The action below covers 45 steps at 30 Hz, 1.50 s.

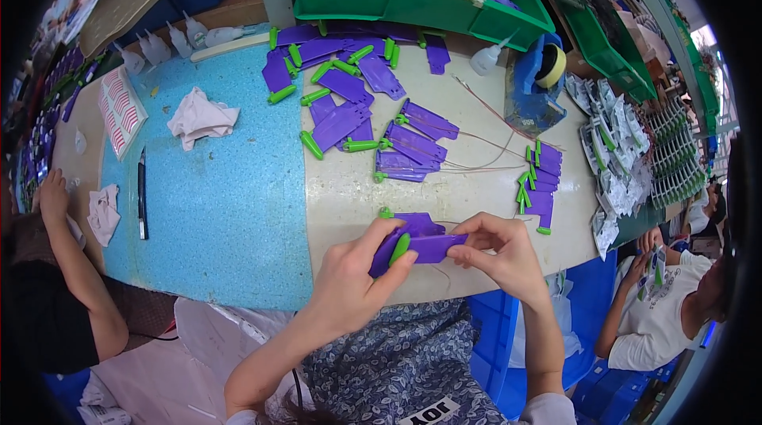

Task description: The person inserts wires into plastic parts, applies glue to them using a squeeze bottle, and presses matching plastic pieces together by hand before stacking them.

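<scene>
Above the near edge of the table, a flat purple plastic piece (436, 248) with a green tab (400, 249) is held between my hands. My left hand (345, 276) grips its left part, thumb against the green tab. At the piece's right end, my right hand (508, 257) pinches it between thumb and fingers. Just behind lies another purple piece (419, 223) with a green knob, partly hidden by the held one and my left fingers. Thin wires run near it. Farther back, several purple pieces with green ends (413, 143) lie with wires trailing right.
Loose purple pieces (341, 92) pile below a green bin (421, 4). A stack of purple pieces (546, 179) lies right, before a blue tape dispenser (536, 88). Silver packets (611, 147) cover the right edge. A crumpled cloth (202, 117) rests on the blue mat (230, 211). Co-workers sit both sides.
</scene>
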Available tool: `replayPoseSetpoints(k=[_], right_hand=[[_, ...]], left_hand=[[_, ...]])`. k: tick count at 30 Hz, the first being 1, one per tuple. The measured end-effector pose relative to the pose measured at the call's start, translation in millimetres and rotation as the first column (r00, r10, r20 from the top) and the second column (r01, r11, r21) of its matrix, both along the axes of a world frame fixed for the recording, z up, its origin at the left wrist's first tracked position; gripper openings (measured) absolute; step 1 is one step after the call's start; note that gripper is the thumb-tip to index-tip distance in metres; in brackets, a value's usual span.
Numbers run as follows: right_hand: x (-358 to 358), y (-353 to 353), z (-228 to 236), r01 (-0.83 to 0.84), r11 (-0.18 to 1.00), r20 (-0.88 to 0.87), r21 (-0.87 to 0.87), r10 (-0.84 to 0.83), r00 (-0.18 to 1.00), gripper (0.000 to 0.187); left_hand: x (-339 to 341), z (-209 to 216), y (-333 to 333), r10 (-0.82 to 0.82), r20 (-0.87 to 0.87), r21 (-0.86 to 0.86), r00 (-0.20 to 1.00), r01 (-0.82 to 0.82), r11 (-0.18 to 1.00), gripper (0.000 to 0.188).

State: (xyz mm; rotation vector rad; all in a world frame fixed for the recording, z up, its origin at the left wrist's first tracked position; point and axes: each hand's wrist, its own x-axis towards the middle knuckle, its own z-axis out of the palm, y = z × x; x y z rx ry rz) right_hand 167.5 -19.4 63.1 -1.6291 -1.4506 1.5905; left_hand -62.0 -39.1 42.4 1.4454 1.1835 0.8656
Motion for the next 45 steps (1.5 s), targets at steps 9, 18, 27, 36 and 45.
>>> replayPoseSetpoints(k=[9,18,27,36,45], right_hand=[[-13,-20,34,-0.009,0.932,0.111,0.362,-0.033,0.993,0.018],[-16,-51,31,-0.255,0.675,0.255,0.692,0.102,0.962,0.017],[67,-45,-4,-0.051,0.636,0.358,0.77,-0.365,0.859,0.015],[143,-25,-39,0.296,0.678,0.405,0.672,-0.672,0.621,0.019],[173,-19,-60,0.427,0.79,0.367,0.441,-0.592,0.718,0.02]], left_hand=[[14,-4,5,-0.26,0.105,-0.151,0.96,0.274,0.95,0.024],[10,-3,8,-0.063,0.552,-0.674,0.831,0.489,0.553,0.022],[17,-6,-6,-0.208,-0.439,0.24,0.874,0.337,0.91,0.019],[27,-5,4,-0.084,-0.864,0.212,0.497,0.509,0.834,0.016],[11,-10,-25,-0.033,-0.827,0.356,0.562,0.567,0.743,0.019]])
